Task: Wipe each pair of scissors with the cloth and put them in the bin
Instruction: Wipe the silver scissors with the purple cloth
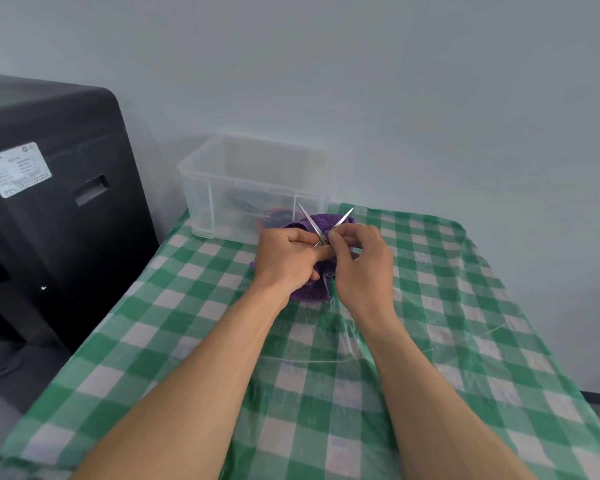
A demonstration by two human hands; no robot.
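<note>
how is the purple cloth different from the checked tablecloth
The purple cloth is one plain colour; the tablecloth is green and white checks. The purple cloth is small and bunched, gripped by the left hand; the tablecloth is large and spread out. The purple cloth looks fuzzy, the tablecloth thin and creased. Both are flexible sheets beneath the scissors, which the right hand pinches.

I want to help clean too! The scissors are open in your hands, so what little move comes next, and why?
Probably slide the purple cloth along one open blade. The left hand and right hand hold the scissors with the blades spread in a V over the cloth, so wiping seems unfinished. The clear bin behind can wait.
</note>
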